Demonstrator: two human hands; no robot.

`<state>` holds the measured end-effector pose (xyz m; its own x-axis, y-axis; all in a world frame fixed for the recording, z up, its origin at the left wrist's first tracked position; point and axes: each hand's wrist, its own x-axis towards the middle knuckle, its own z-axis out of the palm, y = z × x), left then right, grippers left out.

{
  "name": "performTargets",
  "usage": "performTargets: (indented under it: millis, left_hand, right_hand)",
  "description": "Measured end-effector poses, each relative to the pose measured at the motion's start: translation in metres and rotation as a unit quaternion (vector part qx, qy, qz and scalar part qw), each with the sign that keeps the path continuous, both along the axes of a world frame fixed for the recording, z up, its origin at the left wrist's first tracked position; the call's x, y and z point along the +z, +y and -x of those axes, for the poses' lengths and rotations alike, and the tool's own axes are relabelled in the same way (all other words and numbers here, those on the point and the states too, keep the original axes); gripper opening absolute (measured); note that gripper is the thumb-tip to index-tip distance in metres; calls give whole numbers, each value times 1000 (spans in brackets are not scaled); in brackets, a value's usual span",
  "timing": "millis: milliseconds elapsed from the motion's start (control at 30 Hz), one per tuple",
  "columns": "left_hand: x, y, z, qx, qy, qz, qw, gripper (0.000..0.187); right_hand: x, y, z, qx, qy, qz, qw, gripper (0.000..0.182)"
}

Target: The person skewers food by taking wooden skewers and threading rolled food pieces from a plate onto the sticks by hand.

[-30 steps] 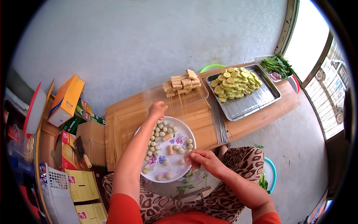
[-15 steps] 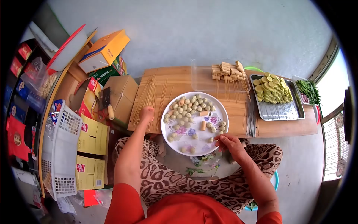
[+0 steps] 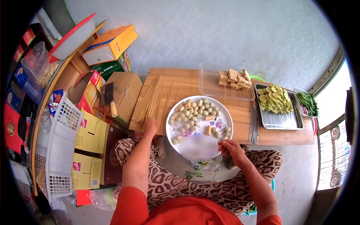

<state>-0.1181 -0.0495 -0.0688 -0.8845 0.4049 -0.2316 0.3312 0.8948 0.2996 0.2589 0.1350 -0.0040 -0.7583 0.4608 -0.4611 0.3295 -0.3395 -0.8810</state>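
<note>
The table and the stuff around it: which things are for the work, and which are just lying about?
Probably for the work:
round plate
greenish balls
thin sticks by the left hand
stacked rolls
sliced vegetable

Probably just lying about:
cleaver
orange box
white basket

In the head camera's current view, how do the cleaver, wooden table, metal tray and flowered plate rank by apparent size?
1. Wooden table
2. Flowered plate
3. Metal tray
4. Cleaver

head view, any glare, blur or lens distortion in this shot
head view: window blown out, rounded black corners, wooden shelf edge bends with the wide lens, hazy smudge over near side of the plate, sheen on metal tray
</note>
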Motion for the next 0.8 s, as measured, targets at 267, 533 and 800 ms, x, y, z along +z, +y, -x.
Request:
performTargets:
  millis: [267,533,800]
  left_hand:
    - [-15,2,8,21,-30,22,999,18]
    - [-3,4,-4,55,-35,9,998,21]
    - [-12,8,0,29,1,36,999,24]
  right_hand:
    - [-2,1,4,32,-17,-38,999,28]
    - [9,-6,8,61,-18,-60,996,28]
    - [2,-8,8,71,1,-89,994,26]
